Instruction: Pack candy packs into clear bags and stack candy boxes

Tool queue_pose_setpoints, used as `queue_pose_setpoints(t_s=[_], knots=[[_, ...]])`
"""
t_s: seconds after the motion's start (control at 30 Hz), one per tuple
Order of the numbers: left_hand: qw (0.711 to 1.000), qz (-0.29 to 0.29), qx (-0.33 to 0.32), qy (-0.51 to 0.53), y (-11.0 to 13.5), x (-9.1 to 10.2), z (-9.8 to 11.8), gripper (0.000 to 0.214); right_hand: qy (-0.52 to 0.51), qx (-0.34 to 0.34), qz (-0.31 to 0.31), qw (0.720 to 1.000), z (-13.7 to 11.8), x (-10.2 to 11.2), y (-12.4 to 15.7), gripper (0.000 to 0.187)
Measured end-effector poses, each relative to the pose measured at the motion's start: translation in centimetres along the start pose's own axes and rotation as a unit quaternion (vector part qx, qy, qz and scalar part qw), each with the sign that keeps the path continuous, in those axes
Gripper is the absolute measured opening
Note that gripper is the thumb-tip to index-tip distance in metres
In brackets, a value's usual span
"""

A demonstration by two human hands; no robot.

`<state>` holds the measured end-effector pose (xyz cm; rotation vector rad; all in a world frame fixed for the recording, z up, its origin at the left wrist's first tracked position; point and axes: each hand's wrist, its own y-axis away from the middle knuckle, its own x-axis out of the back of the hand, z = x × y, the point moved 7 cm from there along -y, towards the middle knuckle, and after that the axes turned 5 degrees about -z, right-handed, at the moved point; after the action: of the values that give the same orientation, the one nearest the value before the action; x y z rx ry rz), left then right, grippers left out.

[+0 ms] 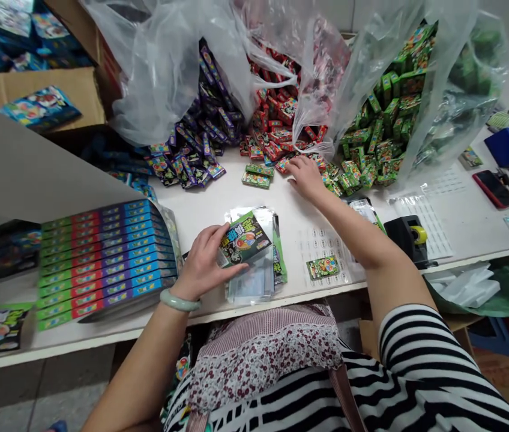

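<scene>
My left hand (204,261), with a pale bangle at the wrist, grips a black and green printed packet (246,239). Its thumb and fingers are at the packet's edges, above a stack of clear plastic sleeves (249,289). Across the table, my right hand (306,177) reaches to the front of a heap of small red boxes (277,117). The fingertips are at a red box (283,165), with thumb and fingers apart. Beside it, to the left, lie two small green boxes (257,176).
Purple boxes (195,150) and green boxes (376,132) spill from plastic bags. Rows of coloured boxes (105,258) stand at left. A tape dispenser (407,237), sticker sheet (320,240), green packet (323,268) and phone (493,189) lie at right. A carton (56,84) stands back left.
</scene>
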<state>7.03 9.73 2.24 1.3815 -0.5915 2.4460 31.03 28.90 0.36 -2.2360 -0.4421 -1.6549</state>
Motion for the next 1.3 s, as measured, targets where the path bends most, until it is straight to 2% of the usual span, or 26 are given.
queue_pose_setpoints(t_s=[0.1, 0.2, 0.3, 0.37, 0.47, 0.57, 0.63, 0.7, 0.77, 0.8, 0.87, 0.93, 1.0, 1.1, 1.2, 1.3], knots=[[1.000, 0.002, 0.004, -0.003, 0.3, 0.3, 0.2, 0.087, 0.089, -0.004, -0.006, 0.996, 2.3, -0.8, -3.7, 0.040], [1.000, 0.008, 0.009, -0.001, 0.6, 0.6, 0.1, 0.087, 0.102, 0.018, -0.005, 0.995, 2.2, -1.2, -4.3, 0.038], [1.000, 0.015, 0.017, 0.003, 0.9, 1.0, -0.4, 0.089, 0.051, 0.005, 0.009, 0.999, 1.8, -1.2, -2.7, 0.032], [1.000, 0.019, 0.022, 0.009, 0.9, 1.1, -0.8, 0.089, -0.047, -0.048, -0.001, 0.998, 2.1, -1.9, -1.0, 0.034], [1.000, 0.015, 0.023, 0.016, 0.7, 0.9, -0.9, 0.089, -0.216, -0.141, -0.068, 0.964, 3.1, -4.4, 1.8, 0.051], [1.000, 0.000, 0.016, 0.015, 0.7, 0.5, -0.6, 0.090, -0.263, -0.176, -0.106, 0.943, 3.7, -5.8, 3.8, 0.065], [1.000, -0.003, 0.012, 0.012, 0.7, 0.5, -0.5, 0.090, -0.242, -0.151, -0.092, 0.954, 3.6, -5.4, 4.4, 0.075], [1.000, -0.001, 0.010, 0.012, 0.8, 0.7, -0.4, 0.089, -0.201, -0.081, -0.090, 0.972, 2.9, -4.8, 4.4, 0.093], [1.000, -0.003, 0.008, 0.019, 0.8, 0.9, -0.4, 0.088, -0.152, -0.001, -0.116, 0.982, 1.9, -4.7, 4.3, 0.108], [1.000, -0.008, 0.007, 0.024, 0.7, 0.9, -0.3, 0.087, -0.134, 0.026, -0.136, 0.981, 1.6, -4.8, 4.2, 0.109], [0.999, -0.017, 0.009, 0.032, 0.5, 0.7, -0.3, 0.087, -0.110, 0.053, -0.159, 0.980, 1.2, -4.7, 4.3, 0.098], [0.999, -0.020, 0.016, 0.034, 0.4, 0.5, -0.3, 0.087, -0.103, 0.061, -0.139, 0.983, 0.7, -3.6, 4.7, 0.084], [0.999, -0.017, 0.023, 0.031, 0.3, 0.3, -0.4, 0.087, -0.117, 0.079, -0.079, 0.987, -0.5, -1.3, 5.7, 0.079], [0.999, -0.024, 0.017, 0.025, 0.0, 0.0, -0.3, 0.090, -0.146, 0.145, 0.005, 0.979, -3.8, 3.1, 8.1, 0.079], [0.999, -0.038, 0.002, 0.027, -0.4, -0.4, 0.0, 0.094, -0.106, 0.196, -0.008, 0.975, -7.5, 5.5, 10.1, 0.082], [0.999, -0.031, -0.010, 0.022, -0.5, -0.3, 0.3, 0.095, -0.063, 0.216, -0.059, 0.972, -9.8, 5.6, 10.8, 0.081]])
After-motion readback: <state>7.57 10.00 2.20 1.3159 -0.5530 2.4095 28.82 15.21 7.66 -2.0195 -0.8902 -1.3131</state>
